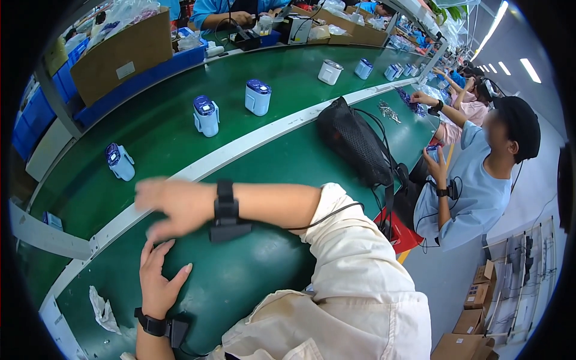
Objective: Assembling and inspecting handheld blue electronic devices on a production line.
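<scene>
My right hand (174, 207) reaches left across me, over the white rail (240, 151) that edges the green belt (168, 150). It is smeared by motion, but thumb and fingers look apart and nothing shows in them. Just below it, my left hand (159, 279) hovers over or lies on the green worktop (246, 264), fingers spread, holding nothing. Closest to the right hand is a pale blue plastic device (120, 162) with a dark blue top, standing on the belt. Two similar devices (206, 116) (258, 97) stand farther right.
A white device (330, 72) and several blue ones (363, 69) stand along the belt. A black mesh bag (354, 141) with cables lies on the worktop. Crumpled paper (104, 309) is at lower left. A co-worker (474, 174) sits at right; a cardboard box (120, 69) is across the belt.
</scene>
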{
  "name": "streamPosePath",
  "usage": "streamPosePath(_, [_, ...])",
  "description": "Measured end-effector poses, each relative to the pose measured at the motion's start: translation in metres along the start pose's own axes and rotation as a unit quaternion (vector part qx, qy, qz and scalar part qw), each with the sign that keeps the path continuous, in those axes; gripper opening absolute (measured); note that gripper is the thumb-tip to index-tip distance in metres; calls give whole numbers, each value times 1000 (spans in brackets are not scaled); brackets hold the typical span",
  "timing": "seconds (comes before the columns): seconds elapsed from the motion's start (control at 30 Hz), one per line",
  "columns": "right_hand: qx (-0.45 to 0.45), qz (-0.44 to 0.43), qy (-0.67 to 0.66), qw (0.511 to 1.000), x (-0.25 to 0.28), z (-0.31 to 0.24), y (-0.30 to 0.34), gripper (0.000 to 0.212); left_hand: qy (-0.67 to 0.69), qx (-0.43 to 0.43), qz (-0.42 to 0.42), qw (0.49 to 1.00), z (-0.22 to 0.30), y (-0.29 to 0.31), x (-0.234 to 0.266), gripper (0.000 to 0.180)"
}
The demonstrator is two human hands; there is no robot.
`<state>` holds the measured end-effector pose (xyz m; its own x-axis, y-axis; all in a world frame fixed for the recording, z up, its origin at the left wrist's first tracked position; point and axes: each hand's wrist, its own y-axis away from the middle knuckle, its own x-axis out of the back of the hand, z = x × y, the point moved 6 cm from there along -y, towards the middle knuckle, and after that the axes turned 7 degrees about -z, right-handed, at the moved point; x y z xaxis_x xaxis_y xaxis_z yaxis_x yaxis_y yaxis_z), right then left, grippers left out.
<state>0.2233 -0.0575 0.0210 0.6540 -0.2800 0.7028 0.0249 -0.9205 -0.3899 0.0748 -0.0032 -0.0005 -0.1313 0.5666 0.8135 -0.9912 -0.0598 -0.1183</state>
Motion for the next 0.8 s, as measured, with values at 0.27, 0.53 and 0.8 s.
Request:
streamPosePath(0.27, [83, -4, 13, 996, -54, -12, 11, 54, 35, -15, -3, 999, 4, -2, 1, 54])
streamPosePath(0.53, [34, -93, -45, 994, -57, -1, 9, 53, 45, -9, -13, 999, 2, -2, 1, 54])
streamPosePath(0.8, [53, -58, -50, 996, -60, 6, 7, 53, 42, 22, -37, 998, -5, -1, -3, 54])
